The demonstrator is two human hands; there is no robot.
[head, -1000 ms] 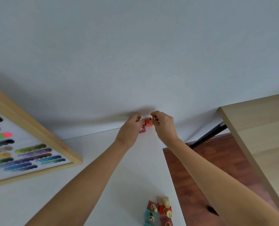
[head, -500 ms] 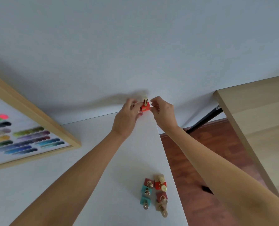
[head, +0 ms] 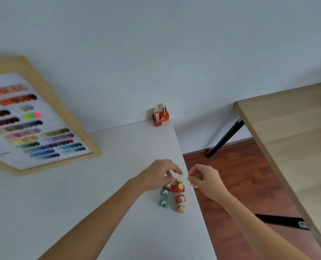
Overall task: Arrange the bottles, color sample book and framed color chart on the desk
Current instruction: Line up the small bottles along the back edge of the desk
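Note:
Three small red bottles [head: 160, 117] stand together at the far right corner of the white desk [head: 81, 194], against the wall. Nearer, by the desk's right edge, a cluster of several small bottles [head: 172, 196] stands: red, teal and beige, with gold caps. My left hand [head: 160, 176] hovers over the cluster's far left side, fingers spread and curled, holding nothing. My right hand [head: 202, 177] is just right of the cluster, past the desk edge, fingers loosely curled and empty. The framed color chart [head: 24, 117] leans against the wall at the left. The color sample book is out of view.
A wooden table [head: 291, 143] with black legs stands to the right, across a gap of red-brown wooden floor [head: 236, 171]. The white wall rises directly behind the desk.
Both hands let go of the red bottles at the far corner and pulled back toward me, to the nearer cluster. The camera has tilted, bringing more of the chart into view.

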